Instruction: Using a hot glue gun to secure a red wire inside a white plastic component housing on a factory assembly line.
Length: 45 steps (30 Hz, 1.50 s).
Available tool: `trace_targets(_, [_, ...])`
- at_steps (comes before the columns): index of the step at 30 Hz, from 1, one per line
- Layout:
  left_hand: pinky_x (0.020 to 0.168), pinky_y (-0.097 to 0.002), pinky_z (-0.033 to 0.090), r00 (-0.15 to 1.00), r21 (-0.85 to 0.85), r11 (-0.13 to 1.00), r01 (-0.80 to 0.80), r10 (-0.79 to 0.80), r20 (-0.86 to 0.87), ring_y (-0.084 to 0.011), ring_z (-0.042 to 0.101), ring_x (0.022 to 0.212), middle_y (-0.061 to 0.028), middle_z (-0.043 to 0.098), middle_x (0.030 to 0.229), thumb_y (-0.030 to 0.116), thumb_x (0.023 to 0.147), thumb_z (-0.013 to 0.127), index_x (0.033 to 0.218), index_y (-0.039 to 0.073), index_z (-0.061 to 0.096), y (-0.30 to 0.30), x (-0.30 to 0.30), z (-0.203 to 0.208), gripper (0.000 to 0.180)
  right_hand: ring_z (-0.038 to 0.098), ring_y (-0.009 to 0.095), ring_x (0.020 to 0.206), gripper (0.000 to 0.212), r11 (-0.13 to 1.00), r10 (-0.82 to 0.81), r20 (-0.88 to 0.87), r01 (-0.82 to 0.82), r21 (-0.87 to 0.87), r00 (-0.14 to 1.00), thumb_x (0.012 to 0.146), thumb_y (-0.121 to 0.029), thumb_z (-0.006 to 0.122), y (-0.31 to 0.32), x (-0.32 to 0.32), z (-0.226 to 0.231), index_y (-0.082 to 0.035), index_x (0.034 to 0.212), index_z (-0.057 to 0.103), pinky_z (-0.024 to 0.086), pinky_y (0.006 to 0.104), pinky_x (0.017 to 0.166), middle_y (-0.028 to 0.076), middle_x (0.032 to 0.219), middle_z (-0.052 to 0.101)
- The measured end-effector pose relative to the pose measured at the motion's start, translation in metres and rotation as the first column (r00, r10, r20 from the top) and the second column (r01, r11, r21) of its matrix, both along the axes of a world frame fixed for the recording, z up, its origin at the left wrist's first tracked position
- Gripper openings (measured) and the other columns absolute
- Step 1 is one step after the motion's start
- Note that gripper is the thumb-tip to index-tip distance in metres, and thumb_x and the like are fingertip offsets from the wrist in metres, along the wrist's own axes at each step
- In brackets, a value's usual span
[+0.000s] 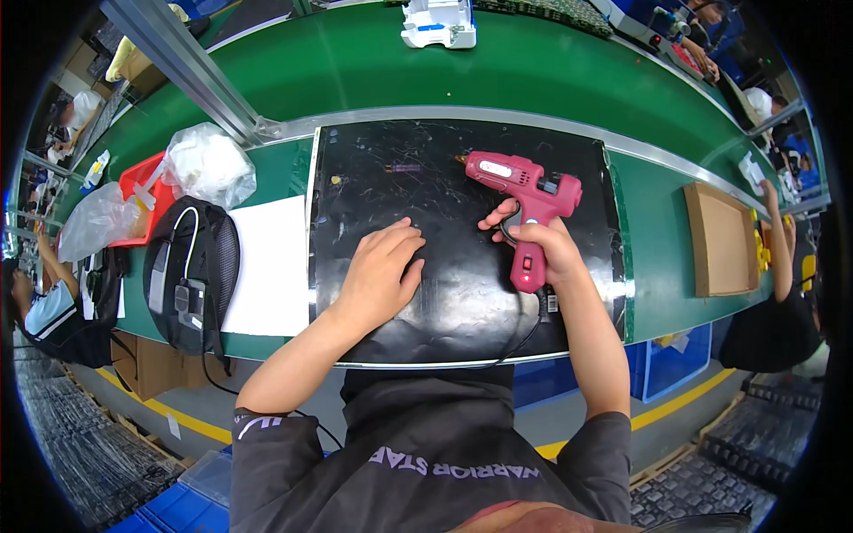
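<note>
My right hand (pixel 544 242) is wrapped round the handle of a dark pink hot glue gun (pixel 515 182), held above the right half of a black work mat (pixel 426 293). The gun's nozzle points left and a little away from me. Its cord runs down from the handle to the mat's front edge. Palm down on the mat, to the left of the gun, lies my left hand (pixel 384 271), fingers stretched out and nothing in it. Beyond it on the mat are a small purple, see-through piece (pixel 404 168) and a yellowish blob (pixel 336 179).
Left of the mat are a white sheet (pixel 267 266), a black backpack (pixel 190 275) with a white cable, and a red bin (pixel 149 200) with plastic bags. A cardboard tray (pixel 718 242) sits right. Behind the metal rail, a white plastic housing (pixel 440 25) rests on the green belt (pixel 355 75). Co-workers sit on both sides.
</note>
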<state>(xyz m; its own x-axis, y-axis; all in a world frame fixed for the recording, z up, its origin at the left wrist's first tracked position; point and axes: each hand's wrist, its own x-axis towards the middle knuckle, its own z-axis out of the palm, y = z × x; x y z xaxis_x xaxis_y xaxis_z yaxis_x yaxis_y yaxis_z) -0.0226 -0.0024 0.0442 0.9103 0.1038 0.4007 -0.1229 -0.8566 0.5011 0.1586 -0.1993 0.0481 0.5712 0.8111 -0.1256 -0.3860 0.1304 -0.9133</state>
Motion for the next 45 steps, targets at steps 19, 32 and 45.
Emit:
trace_targets(19, [0.098,-0.0422,0.039,0.996,0.033,0.999,-0.023,0.026,-0.088,-0.0318,0.051,0.119,-0.0146,0.057,0.122,0.006,0.077,0.064,0.112,0.001,0.059,-0.002,0.003,0.006,0.036,0.065,0.027,0.099,0.030,0.999,0.002,-0.040,-0.001,0.045,0.999,0.076,-0.003,0.063,0.001,0.003,-0.007,0.001,0.105,0.059,0.051,0.0353,0.081,0.016,0.099,0.066])
trace_targets(32, [0.100,-0.0424,0.037,0.995,0.053,0.999,-0.006,0.011,-0.098,-0.0336,0.049,0.121,-0.0160,0.056,0.121,0.002,0.078,0.062,0.114,-0.001,0.057,-0.011,0.002,0.009,0.036,0.065,0.024,0.096,0.026,0.999,-0.010,-0.123,0.015,0.036,0.992,0.076,0.003,0.060,-0.003,0.002,-0.001,-0.001,0.102,0.058,0.051,0.0321,0.079,0.014,0.097,0.066])
trace_targets(45, [0.103,-0.0430,0.034,0.993,0.127,0.992,0.010,0.006,-0.119,-0.0346,0.045,0.124,-0.0174,0.051,0.132,0.001,0.079,0.059,0.120,-0.002,0.054,-0.012,0.002,0.006,0.042,0.066,0.021,0.091,0.022,0.996,0.018,-0.126,-0.007,0.091,0.992,0.077,0.004,0.060,0.001,0.002,-0.004,-0.001,0.098,0.058,0.052,0.0303,0.075,0.012,0.093,0.065])
